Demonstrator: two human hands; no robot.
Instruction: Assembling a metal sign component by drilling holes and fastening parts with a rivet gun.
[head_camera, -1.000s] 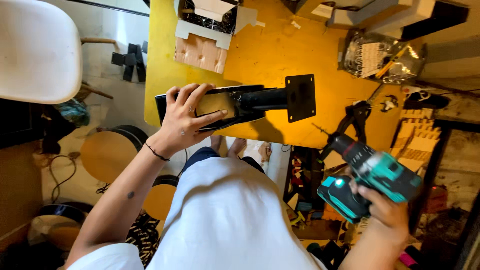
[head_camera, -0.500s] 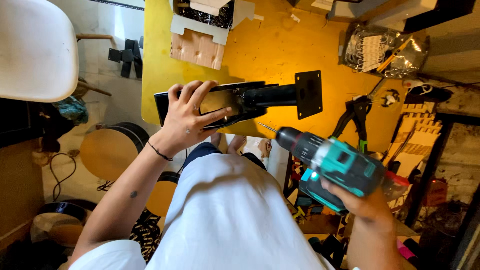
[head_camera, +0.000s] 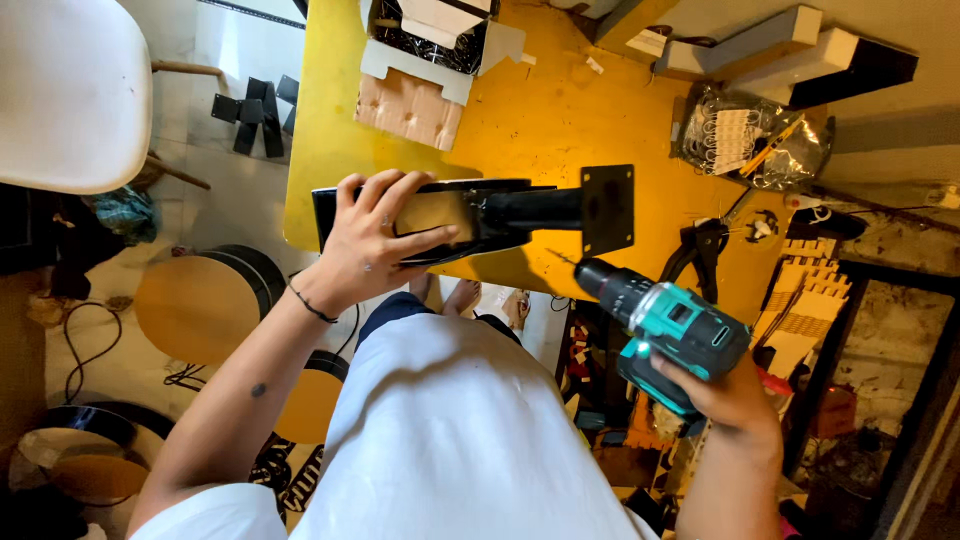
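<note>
My left hand grips a black metal furniture leg frame lying across the near edge of a yellow table. The frame ends in a square black mounting plate with holes. My right hand holds a teal and black cordless drill. The drill's chuck points up and left, just below the mounting plate. A small gap still separates the bit from the plate.
An open cardboard box of black parts stands at the table's far side. A clear bag of hardware and black pliers lie right. A white chair and round wooden stools stand on the left floor.
My right hand has raised the drill up and leftward, bringing its chuck from low on the right to just under the mounting plate. My left hand keeps its hold on the frame.
</note>
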